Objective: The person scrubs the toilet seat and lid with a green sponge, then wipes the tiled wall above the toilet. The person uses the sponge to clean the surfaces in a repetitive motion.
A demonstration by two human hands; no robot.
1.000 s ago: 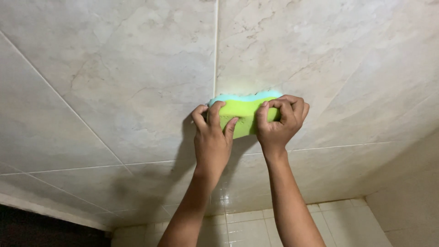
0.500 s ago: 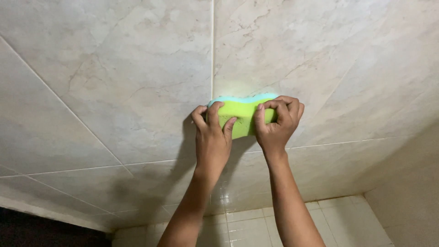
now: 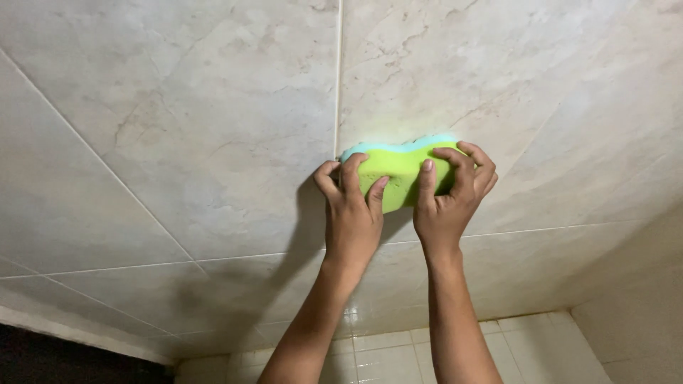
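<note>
Both hands, left [image 3: 353, 217] & right [image 3: 447, 203], fingers clamped on green sponge [image 3: 400, 171]; its back hidden vs tile [image 3: 213, 142].

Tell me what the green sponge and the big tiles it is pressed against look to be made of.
Sponge: soft foam, matte lime green with a thin light blue layer on the wall side. Wall tiles: likely glazed ceramic or porcelain in a marble pattern, with beige veining, a slight sheen and pale grout lines.

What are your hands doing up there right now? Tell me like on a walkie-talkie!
Left hand and right hand both gripping the green sponge. Sponge pressed against the marbled tile, beside a grout line. Nothing in the way.
</note>
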